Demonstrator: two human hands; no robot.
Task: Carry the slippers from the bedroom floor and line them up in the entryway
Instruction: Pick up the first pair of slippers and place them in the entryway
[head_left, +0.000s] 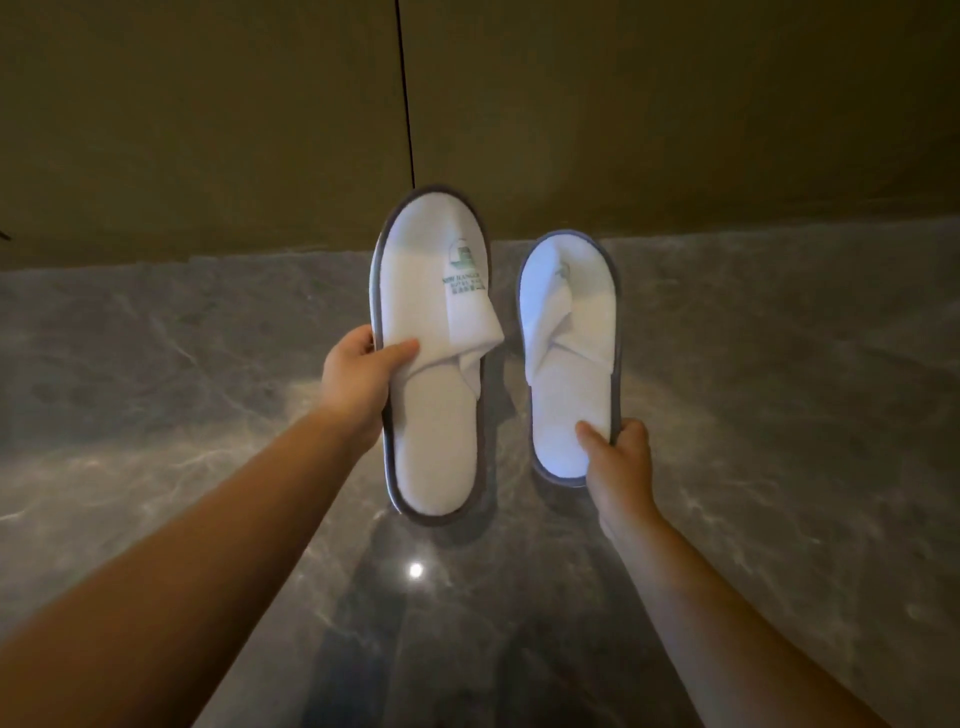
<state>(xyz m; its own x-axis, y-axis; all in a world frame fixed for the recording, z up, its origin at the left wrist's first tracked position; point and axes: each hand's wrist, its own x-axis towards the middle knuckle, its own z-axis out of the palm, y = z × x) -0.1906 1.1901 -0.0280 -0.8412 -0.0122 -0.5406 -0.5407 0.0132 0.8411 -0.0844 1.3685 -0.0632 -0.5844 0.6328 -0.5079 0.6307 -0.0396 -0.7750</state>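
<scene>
Two white hotel slippers with grey edging are held out over a grey marble floor, toes pointing away from me toward the wall. My left hand (358, 384) grips the left slipper (431, 431) at its left side, thumb on the folded upper, which carries a green logo. My right hand (615, 457) pinches the heel of the right slipper (563, 410), thumb on the insole. The right slipper sits lower and looks close to the floor; whether it touches I cannot tell. The two slippers are roughly parallel with a narrow gap between them.
The polished marble floor (779, 415) reflects a ceiling light (415, 570) near me. Ahead stands an olive-brown wall or cabinet front (208, 130) with a thin vertical seam (405, 93), meeting the floor just beyond the slipper toes.
</scene>
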